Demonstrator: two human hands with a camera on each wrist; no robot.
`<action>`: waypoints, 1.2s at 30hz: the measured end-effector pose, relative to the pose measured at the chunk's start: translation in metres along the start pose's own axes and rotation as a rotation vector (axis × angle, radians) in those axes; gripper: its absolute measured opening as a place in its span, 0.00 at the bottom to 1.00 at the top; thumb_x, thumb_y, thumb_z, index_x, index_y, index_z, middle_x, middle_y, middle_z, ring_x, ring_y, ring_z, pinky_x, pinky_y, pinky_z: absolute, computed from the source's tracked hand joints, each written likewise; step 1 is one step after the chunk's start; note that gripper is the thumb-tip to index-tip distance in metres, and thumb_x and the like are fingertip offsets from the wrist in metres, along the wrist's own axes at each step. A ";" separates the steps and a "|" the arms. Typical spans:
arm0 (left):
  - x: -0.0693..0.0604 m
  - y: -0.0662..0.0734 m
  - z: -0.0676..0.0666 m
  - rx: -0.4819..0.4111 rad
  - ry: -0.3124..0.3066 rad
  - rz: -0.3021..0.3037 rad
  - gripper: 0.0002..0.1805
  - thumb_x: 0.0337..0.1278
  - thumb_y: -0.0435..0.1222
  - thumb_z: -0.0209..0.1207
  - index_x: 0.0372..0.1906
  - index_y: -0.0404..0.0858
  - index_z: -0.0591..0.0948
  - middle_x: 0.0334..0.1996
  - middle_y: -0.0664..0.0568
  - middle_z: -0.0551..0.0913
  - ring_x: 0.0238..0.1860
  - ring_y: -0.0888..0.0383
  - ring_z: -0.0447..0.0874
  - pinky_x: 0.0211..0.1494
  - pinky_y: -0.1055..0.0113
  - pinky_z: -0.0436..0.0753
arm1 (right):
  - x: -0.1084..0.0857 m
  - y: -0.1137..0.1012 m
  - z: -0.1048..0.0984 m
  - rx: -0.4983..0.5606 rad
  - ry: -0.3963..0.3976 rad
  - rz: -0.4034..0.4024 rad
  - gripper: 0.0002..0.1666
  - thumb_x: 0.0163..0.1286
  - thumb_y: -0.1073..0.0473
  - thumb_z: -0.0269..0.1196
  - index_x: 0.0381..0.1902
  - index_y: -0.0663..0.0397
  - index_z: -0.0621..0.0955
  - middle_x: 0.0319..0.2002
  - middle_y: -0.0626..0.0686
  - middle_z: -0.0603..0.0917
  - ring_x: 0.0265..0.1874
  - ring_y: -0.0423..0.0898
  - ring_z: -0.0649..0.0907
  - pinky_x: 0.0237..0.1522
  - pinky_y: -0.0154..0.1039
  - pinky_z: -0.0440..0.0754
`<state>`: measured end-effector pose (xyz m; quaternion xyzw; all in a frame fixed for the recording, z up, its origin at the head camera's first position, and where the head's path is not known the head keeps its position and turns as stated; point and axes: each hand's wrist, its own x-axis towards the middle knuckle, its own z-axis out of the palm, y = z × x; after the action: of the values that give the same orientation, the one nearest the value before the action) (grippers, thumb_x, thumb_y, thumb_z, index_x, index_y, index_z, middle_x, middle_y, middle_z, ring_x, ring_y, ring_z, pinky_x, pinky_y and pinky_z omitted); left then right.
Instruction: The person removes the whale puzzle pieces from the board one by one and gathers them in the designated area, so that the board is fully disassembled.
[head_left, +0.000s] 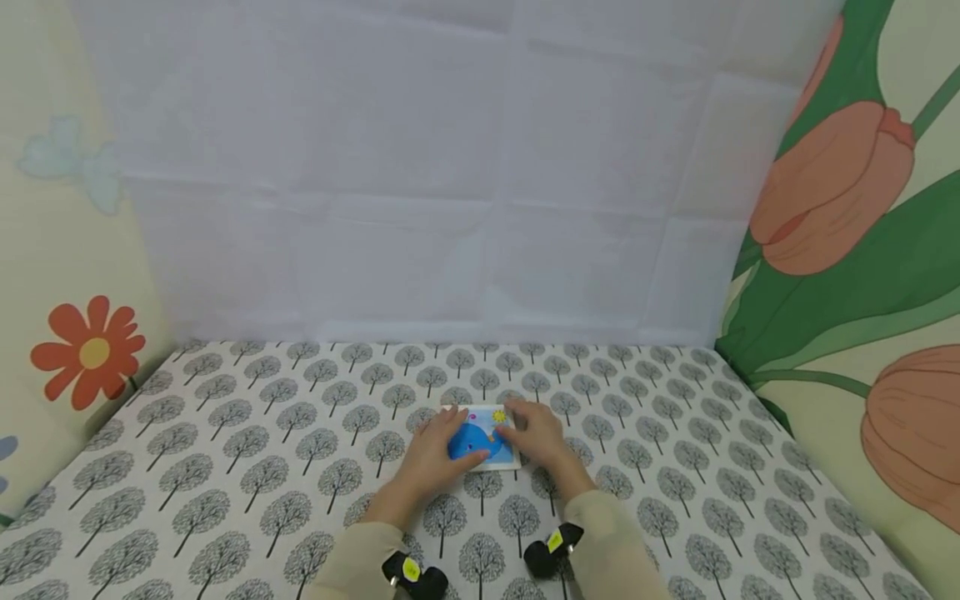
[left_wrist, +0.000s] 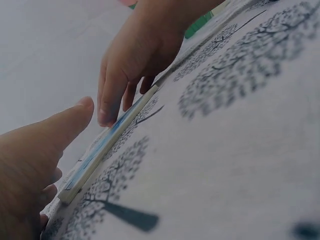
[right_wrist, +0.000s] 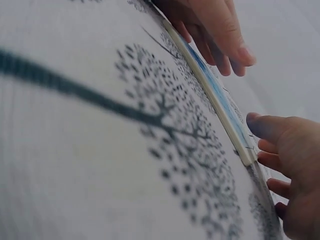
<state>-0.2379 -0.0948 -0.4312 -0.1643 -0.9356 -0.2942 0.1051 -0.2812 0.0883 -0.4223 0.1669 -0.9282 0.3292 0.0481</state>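
Note:
A flat picture board (head_left: 477,442) with a pale border lies on the patterned cloth; on it are a blue whale and a yellow sun. My left hand (head_left: 431,452) is at its left side, thumb stretched over the picture. At the right side is my right hand (head_left: 543,435), its thumb above the picture and its fingers along the edge. In the left wrist view the board (left_wrist: 102,147) appears edge-on, lying flat, with the left thumb raised off it. The right wrist view shows the right fingers beside the board's end (right_wrist: 247,159), not clearly gripping it.
The table's white cloth (head_left: 300,500) carries a print of dark trees. A white sheet (head_left: 420,167) hangs behind it. Walls with painted flowers (head_left: 93,353) stand on both sides. Each wrist wears a small black camera (head_left: 414,577).

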 end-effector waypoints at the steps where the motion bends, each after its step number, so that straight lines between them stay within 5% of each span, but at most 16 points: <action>1: -0.001 0.000 0.000 -0.001 -0.004 0.004 0.40 0.45 0.56 0.55 0.60 0.34 0.64 0.60 0.39 0.60 0.61 0.44 0.52 0.61 0.49 0.49 | 0.000 0.000 0.001 -0.011 0.013 0.000 0.28 0.56 0.48 0.59 0.52 0.55 0.74 0.52 0.55 0.73 0.53 0.55 0.68 0.54 0.55 0.58; 13: -0.002 -0.001 0.001 0.073 -0.069 0.052 0.34 0.51 0.52 0.52 0.60 0.36 0.65 0.60 0.43 0.60 0.62 0.45 0.50 0.60 0.45 0.45 | -0.001 0.000 0.009 -0.106 0.065 0.004 0.26 0.56 0.47 0.59 0.51 0.53 0.75 0.53 0.52 0.71 0.55 0.53 0.64 0.54 0.55 0.56; 36: -0.001 0.003 0.001 0.061 -0.120 0.068 0.26 0.53 0.42 0.53 0.56 0.34 0.69 0.60 0.41 0.60 0.62 0.44 0.49 0.59 0.42 0.45 | 0.003 -0.003 0.010 -0.014 0.056 0.112 0.18 0.54 0.54 0.61 0.43 0.52 0.77 0.52 0.52 0.73 0.56 0.51 0.63 0.56 0.54 0.52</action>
<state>-0.2356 -0.0923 -0.4308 -0.2100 -0.9427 -0.2516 0.0635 -0.2826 0.0789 -0.4277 0.1051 -0.9367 0.3292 0.0569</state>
